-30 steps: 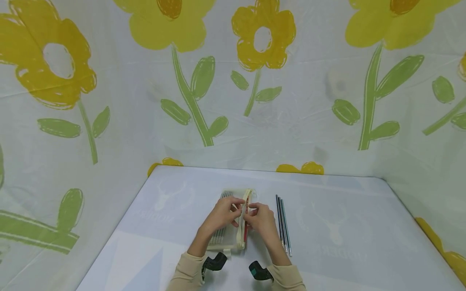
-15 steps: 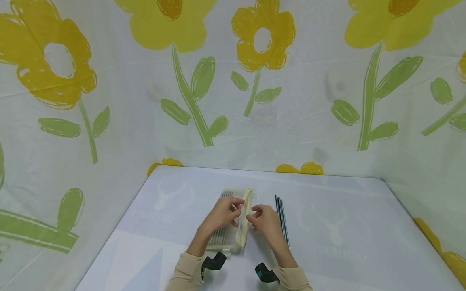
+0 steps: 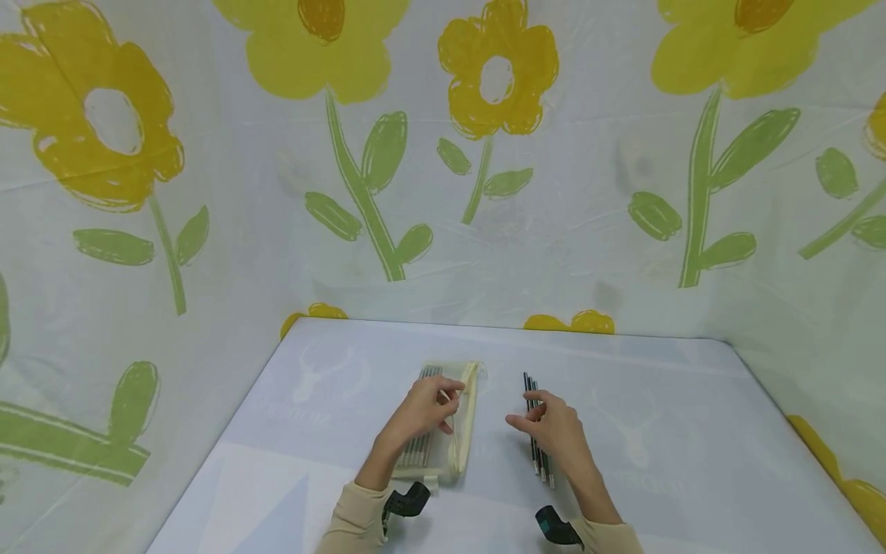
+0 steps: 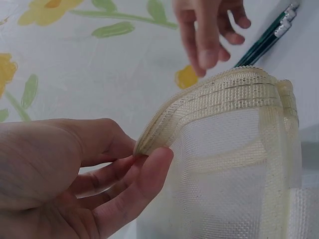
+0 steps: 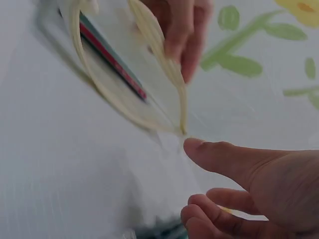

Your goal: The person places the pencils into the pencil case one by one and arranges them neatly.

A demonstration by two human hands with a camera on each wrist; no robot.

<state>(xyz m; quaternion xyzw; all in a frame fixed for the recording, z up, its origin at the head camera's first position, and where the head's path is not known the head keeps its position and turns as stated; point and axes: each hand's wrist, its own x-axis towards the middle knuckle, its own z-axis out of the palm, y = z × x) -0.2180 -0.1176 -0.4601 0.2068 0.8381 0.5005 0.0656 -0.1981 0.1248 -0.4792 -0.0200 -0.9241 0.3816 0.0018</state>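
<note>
A cream mesh pencil case (image 3: 465, 442) with a zipped edge lies in the middle of the table. My left hand (image 3: 424, 404) pinches its zipper edge (image 4: 164, 112) between thumb and fingers, so the mouth gapes. Inside, the right wrist view shows a red pencil (image 5: 117, 64) beside a dark green one. Over to the right, my right hand (image 3: 554, 431) is above several dark pencils (image 3: 540, 465) lying side by side. Its thumb and fingers are spread apart with nothing between them.
The white table (image 3: 664, 415) has a faint deer-head print. Behind it and at both sides stand cloth walls (image 3: 567, 254) with yellow flowers. Grey stripes (image 3: 417, 450) run along the case's left part.
My right hand has let go of the red pencil, now inside the case, and moved right over the loose pencils. My left hand keeps its hold on the zipper edge.
</note>
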